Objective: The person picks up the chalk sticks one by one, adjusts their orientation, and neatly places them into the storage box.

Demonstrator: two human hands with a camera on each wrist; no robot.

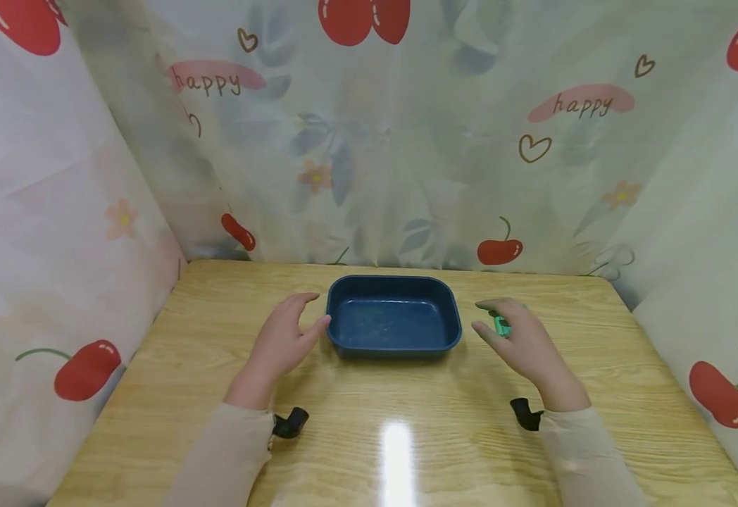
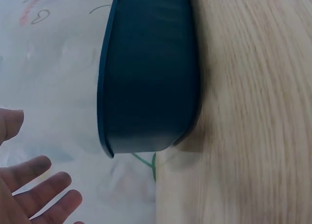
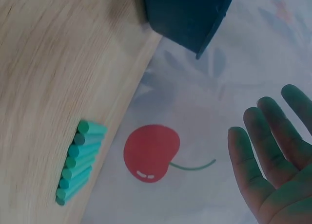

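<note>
A dark blue rectangular basin point(image 1: 388, 325) stands on the table between my two hands, with nothing in it. My left hand point(image 1: 278, 343) hovers at its left side, fingers and thumb spread; in the left wrist view the fingers point(image 2: 48, 187) show apart from the basin's wall point(image 2: 151, 73). To the right of the basin, my right hand point(image 1: 524, 346) is held with loosely bent fingers and nothing in its grasp. Several green chalk-like sticks point(image 3: 80, 160) lie side by side on the table, partly hidden behind that hand in the head view. Green smudges mark the right fingers point(image 3: 253, 156).
The wooden table point(image 1: 344, 422) reaches back to a patterned curtain point(image 1: 382, 162), which also hangs along both sides. Black wrist mounts point(image 1: 291, 422) stick out by the sleeves. A bright light reflection falls on the table's front part.
</note>
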